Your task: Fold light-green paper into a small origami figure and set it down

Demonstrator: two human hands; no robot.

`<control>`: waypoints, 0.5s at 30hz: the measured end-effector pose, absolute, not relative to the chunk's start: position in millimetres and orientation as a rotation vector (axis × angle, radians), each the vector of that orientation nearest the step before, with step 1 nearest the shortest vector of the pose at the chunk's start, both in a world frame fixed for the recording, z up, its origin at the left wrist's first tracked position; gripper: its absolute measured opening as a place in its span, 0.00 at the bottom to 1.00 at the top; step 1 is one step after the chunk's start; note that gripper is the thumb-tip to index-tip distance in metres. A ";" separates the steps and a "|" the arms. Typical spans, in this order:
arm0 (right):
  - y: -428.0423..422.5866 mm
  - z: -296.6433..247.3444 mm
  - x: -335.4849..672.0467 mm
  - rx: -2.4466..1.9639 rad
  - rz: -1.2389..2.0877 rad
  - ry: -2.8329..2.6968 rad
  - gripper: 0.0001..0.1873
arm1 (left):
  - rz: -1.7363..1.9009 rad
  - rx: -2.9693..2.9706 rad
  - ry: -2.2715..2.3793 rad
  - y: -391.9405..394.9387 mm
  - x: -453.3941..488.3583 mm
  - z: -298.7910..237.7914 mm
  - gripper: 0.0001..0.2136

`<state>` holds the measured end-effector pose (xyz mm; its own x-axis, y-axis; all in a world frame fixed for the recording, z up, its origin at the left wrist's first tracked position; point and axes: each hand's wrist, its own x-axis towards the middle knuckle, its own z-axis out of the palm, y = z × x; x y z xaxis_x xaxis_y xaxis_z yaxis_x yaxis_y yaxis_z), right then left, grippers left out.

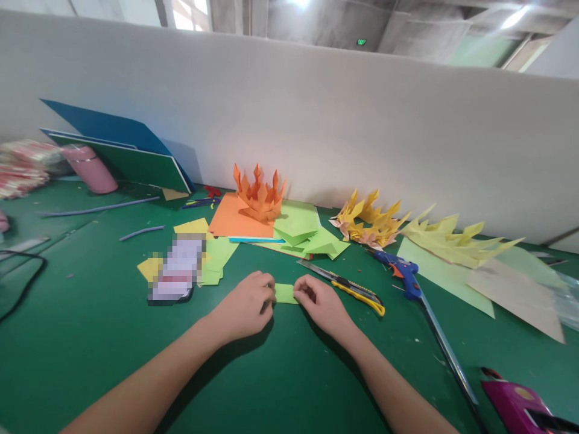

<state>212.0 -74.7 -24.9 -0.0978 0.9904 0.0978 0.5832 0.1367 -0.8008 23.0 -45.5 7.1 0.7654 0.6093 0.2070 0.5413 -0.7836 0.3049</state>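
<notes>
A small light-green piece of paper (284, 293) lies at the middle of the table between my two hands. My left hand (249, 304) has curled fingers closed on its left end. On its right end, the fingertips of my right hand (320, 301) pinch the edge. Just beyond my right hand rests a utility knife (357, 292) with a yellow handle and its blade out. Behind the hands, light-green paper sheets (301, 223) and an orange sheet (228, 217) lie in a pile, with an orange folded-paper crown (260, 196) on top.
On the right are a yellow paper crown (368, 220), a pale-yellow one (456, 238), a blue glue gun (409, 280) and a magenta object (518, 401). On the left are a blurred-out phone (178, 268), a pink bottle (90, 169) and leaning boards (122, 163). A white partition (289, 114) stands behind.
</notes>
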 end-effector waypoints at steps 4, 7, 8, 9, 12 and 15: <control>-77.1 -25.2 201.7 -1.654 0.610 -1.834 0.05 | 0.215 2.875 0.959 -52.2 28.9 5.9 0.11; -80.2 -24.4 194.5 -1.647 0.444 -1.948 0.05 | 0.117 2.907 1.017 -54.4 31.2 4.9 0.12; -80.8 -24.0 193.6 -1.638 0.438 -1.956 0.04 | 0.098 2.905 1.023 -54.6 31.2 5.1 0.12; -81.1 -23.6 193.6 -1.628 0.448 -1.952 0.04 | 0.089 2.897 1.029 -54.8 30.9 5.6 0.12; -80.3 -21.8 198.0 -1.606 0.533 -1.890 0.08 | 0.114 2.854 1.024 -54.6 28.2 8.1 0.13; -78.2 -20.2 204.6 -1.609 0.674 -1.813 0.10 | 0.158 2.808 1.023 -53.6 24.9 10.3 0.14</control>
